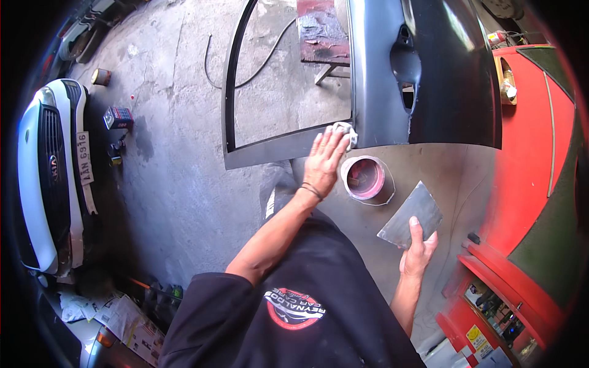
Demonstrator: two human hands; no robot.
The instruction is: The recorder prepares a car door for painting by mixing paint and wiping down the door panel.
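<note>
A dark car door panel (380, 73) with an unglazed window frame stands in front of me. My left hand (325, 162) reaches to the panel's near edge, at the corner of the window frame. Beneath its outstretched fingers a crumpled whitish cloth (347, 136) is pressed against the edge. My right hand (417, 250), lower and to the right, grips a flat grey sheet (412, 216) with the thumb on top. Whether this sheet is stiff or flexible, I cannot tell. The sheet is held apart from the door.
Below the door's edge a pinkish bucket (365, 178) with a wire handle stands on the concrete floor. Beyond the window opening is a stained bench (323, 30) and a hose (261, 67). A white car (40, 184) is at left, a can (118, 118) near it; a red cabinet (521, 147) is at right.
</note>
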